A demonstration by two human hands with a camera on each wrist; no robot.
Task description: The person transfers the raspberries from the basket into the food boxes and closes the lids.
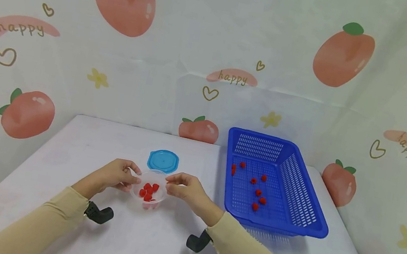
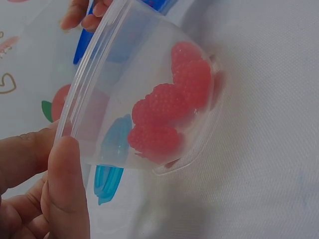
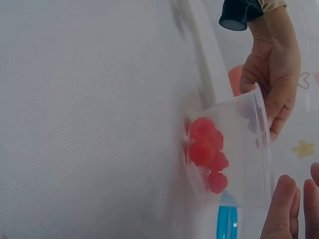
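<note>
A clear plastic bowl [image 1: 158, 198] with several red raspberries [image 2: 164, 102] in its bottom is in front of me on the white table. My left hand [image 1: 119, 174] pinches its rim from the left, with the thumb [image 2: 66, 169] against the outside of the wall. On the opposite side, my right hand [image 1: 186, 190] has its fingertips right by the rim; in the right wrist view, thumb and fingers [image 3: 280, 206] are spread apart with nothing between them. Just behind the bowl lies a round blue lid [image 1: 163, 160].
A large blue plastic basket [image 1: 299, 194] stands to the right, with several loose raspberries [image 1: 258, 193] scattered over its bottom. Behind the white table [image 1: 94, 235] hangs a fruit-printed cloth [image 1: 188, 29]. Black wrist cameras [image 1: 199, 241] stick out below both sleeves.
</note>
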